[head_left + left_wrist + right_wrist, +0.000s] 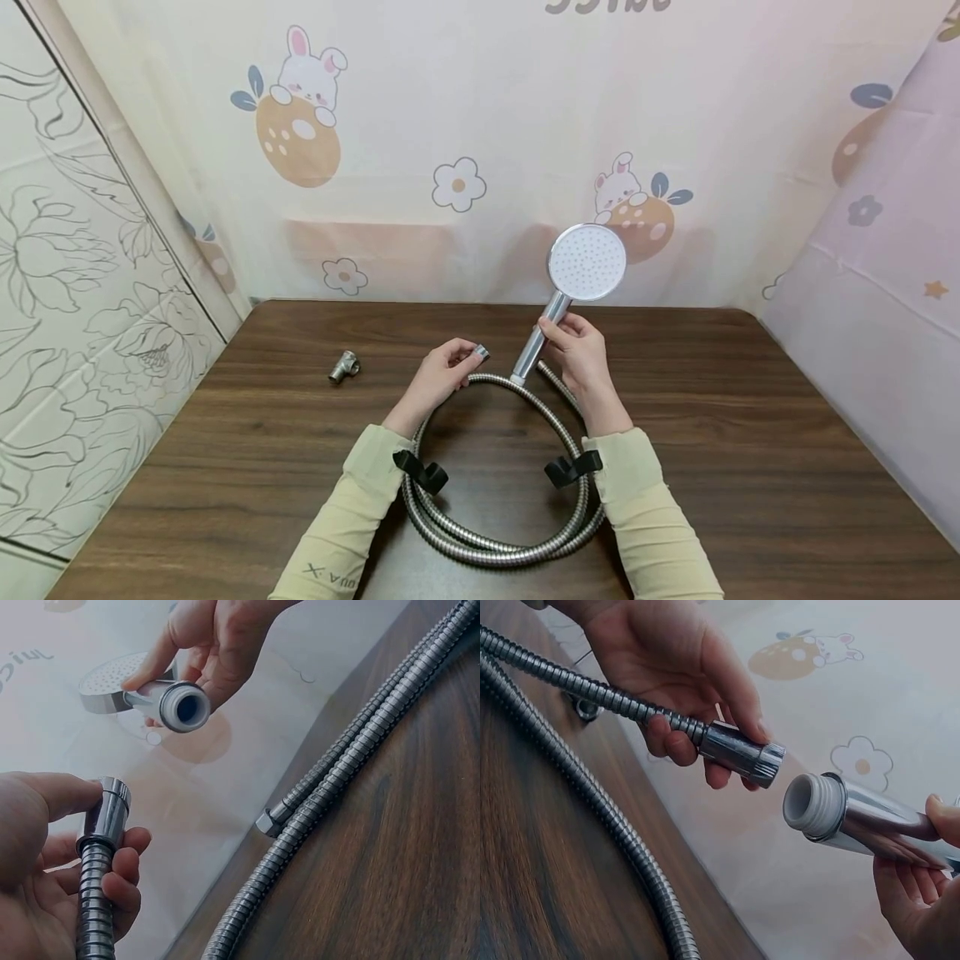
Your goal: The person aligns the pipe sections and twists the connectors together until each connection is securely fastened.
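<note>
So right now your left hand (441, 368) is pinching the chrome end fitting (739, 752) of the metal hose (495, 557), thumb pressing on one side and fingers curling around the other, so that grip is closing snugly with no slack showing. Your right hand (581, 352) is holding the shower head (587, 263) by its handle, thumb and fingers wrapping it, and that grip's looking just as closed. The spray face is pointing up toward you, while the handle's white threaded end (810, 804) is facing the hose fitting, near it but not touching, both sitting up off the tabletop (750, 433). The rest of the hose is lying coiled between your forearms, its other end, the one with a hex nut (268, 823), resting just beside the loop. A small metal angle piece (345, 367) is lying left of your left hand.
</note>
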Tool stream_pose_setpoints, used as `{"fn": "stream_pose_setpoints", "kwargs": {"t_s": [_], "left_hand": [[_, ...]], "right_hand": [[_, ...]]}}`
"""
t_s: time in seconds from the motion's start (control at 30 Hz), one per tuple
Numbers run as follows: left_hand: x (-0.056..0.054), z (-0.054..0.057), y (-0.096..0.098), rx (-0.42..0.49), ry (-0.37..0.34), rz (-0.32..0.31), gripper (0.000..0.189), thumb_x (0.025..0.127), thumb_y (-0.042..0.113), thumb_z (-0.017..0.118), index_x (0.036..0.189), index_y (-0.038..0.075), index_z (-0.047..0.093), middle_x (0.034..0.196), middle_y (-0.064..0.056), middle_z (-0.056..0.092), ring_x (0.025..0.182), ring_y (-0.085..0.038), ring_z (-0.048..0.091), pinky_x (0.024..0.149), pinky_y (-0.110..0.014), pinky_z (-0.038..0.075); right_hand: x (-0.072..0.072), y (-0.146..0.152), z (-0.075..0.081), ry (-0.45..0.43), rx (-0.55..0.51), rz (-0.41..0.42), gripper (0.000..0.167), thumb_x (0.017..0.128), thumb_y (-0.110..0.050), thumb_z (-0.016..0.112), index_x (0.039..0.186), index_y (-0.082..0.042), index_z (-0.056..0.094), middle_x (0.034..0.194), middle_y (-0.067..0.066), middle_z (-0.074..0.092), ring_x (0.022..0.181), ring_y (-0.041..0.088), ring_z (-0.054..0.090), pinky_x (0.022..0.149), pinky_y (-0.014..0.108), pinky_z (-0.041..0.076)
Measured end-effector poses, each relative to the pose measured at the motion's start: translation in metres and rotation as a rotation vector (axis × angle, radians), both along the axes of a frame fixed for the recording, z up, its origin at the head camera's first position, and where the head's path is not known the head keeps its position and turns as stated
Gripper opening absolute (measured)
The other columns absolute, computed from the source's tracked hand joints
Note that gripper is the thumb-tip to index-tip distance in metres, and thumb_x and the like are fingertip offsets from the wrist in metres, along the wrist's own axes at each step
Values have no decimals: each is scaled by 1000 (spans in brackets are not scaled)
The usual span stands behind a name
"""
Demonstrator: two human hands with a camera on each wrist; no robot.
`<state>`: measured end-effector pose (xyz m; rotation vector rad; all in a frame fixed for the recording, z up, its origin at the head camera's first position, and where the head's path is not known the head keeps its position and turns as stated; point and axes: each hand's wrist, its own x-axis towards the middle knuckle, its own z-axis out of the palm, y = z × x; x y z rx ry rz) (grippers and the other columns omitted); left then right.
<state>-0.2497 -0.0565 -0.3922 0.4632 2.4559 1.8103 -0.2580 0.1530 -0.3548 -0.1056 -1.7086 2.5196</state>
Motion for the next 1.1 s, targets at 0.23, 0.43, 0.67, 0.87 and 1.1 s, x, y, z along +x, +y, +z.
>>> {"fn": "stream_pose_setpoints", "kwargs": {"t_s": [0.23, 0.43, 0.67, 0.87, 1.1], "left_hand": [[-4, -7, 1, 19, 40, -12, 25, 89, 27, 59, 108, 11, 60, 84, -7, 61, 63, -27, 53, 54, -30, 44], [-5, -6, 1, -1, 42, -5, 25, 88, 28, 60, 107, 12, 61, 86, -8, 63, 62, -25, 54, 53, -26, 44], [-3, -2, 0, -40, 6, 15, 32, 87, 30, 60, 111, 9, 61, 93, -15, 66, 62, -14, 54, 60, -32, 47], [-3, -3, 0, -33, 10, 19, 29, 87, 30, 61, 108, 10, 63, 89, -11, 65, 63, -14, 55, 60, -27, 47], [0, -3, 2, -4, 17, -11, 27, 87, 27, 61, 108, 9, 61, 89, -7, 64, 64, -19, 57, 65, -41, 49]], "right_hand": [[1, -3, 2, 10, -42, -22, 13, 86, 2, 57, 96, -2, 51, 72, -3, 65, 67, 8, 64, 63, 21, 52], [2, -6, 4, 35, -70, -32, 12, 84, 4, 58, 94, -2, 55, 72, -1, 65, 66, 10, 65, 64, 22, 52], [1, -9, 7, 46, -81, -39, 14, 85, 4, 57, 98, 1, 52, 73, -1, 65, 68, 10, 65, 66, 23, 52], [0, -8, 6, 46, -84, -43, 13, 85, 4, 57, 96, 0, 52, 72, -1, 65, 68, 10, 65, 65, 22, 52], [1, -8, 4, 55, -82, -85, 17, 83, 6, 58, 91, -4, 47, 70, -3, 64, 67, 10, 65, 66, 22, 52]]}}
